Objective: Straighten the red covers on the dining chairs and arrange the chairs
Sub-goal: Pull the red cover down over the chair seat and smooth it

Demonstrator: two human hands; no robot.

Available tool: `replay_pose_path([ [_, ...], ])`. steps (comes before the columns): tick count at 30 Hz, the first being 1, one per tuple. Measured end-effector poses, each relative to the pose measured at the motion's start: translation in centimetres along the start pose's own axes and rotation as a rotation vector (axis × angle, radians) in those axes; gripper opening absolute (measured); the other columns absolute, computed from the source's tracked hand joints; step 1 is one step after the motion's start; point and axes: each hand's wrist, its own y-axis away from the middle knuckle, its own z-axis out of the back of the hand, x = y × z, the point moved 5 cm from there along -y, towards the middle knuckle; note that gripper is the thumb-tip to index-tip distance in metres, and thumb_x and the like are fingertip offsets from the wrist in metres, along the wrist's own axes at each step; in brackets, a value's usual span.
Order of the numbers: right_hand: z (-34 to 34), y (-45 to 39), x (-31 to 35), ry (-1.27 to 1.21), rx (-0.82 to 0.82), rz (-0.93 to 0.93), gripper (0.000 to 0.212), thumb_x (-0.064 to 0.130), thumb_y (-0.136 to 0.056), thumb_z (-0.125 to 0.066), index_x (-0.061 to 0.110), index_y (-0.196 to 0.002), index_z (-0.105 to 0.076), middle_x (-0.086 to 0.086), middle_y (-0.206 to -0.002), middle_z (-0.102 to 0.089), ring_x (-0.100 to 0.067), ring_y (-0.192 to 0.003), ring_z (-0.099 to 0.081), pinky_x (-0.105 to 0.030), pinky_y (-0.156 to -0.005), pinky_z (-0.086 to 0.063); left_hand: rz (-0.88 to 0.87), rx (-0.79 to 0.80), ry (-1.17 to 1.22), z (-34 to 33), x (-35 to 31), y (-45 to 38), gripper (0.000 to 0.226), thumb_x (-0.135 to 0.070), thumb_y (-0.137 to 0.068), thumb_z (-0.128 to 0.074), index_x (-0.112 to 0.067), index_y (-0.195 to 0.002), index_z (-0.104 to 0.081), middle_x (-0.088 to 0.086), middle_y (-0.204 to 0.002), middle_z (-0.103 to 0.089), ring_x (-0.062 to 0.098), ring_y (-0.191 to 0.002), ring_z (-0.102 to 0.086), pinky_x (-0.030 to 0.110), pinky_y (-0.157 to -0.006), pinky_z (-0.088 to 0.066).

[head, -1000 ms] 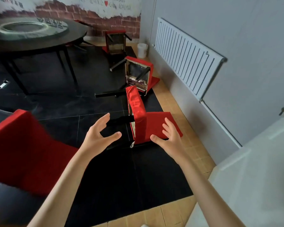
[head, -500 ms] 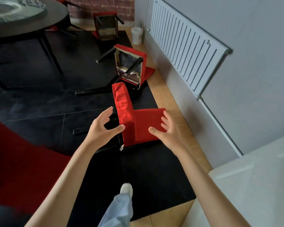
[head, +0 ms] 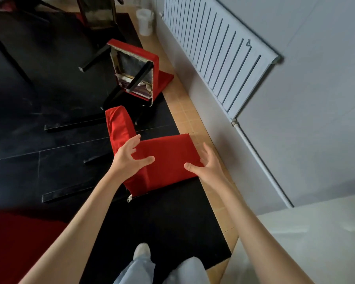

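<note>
Black floor mat (head: 152,222) mid-frame: your left hand (head: 129,158) and right hand (head: 207,169), fingers spread, hover over the toppled red-covered chair (head: 168,158). Grab only cloth and the cover probably slips off.

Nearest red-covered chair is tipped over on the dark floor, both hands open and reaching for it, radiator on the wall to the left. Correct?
One thing is off: the radiator is on the wall to the right, not the left, as the head view shows. The rest holds: the nearest red-covered chair lies tipped over on the dark floor, and the left hand and right hand are both open, reaching for it.
</note>
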Motion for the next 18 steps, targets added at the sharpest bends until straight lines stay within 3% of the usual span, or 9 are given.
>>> replay_pose_path([
  [8,4.0,-12.1,-3.3,0.030,0.107,-0.064,0.103,0.035,-0.075,-0.082,0.030,-0.153,-0.014,-0.002,-0.157,-0.028,-0.025,-0.141,-0.033,-0.047,-0.111,-0.036,0.077,-0.013,-0.031,-7.1,-0.3,-9.7,0.093,-0.023,-0.071,-0.085,-0.025,-0.148,-0.034,0.003,-0.149,-0.042,0.026,-0.135,-0.042,0.047,-0.108,-0.040],
  [18,7.5,-28.2,-13.5,0.117,0.309,-0.203,0.103,0.033,-0.074,-0.083,0.030,-0.154,-0.016,-0.005,-0.157,-0.027,-0.027,-0.142,-0.031,-0.046,-0.112,-0.034,0.379,-0.173,0.058,-18.8,5.9,-20.4,0.089,-0.028,-0.071,-0.085,-0.029,-0.146,-0.038,0.002,-0.146,-0.047,0.026,-0.131,-0.046,0.041,-0.105,-0.043],
])
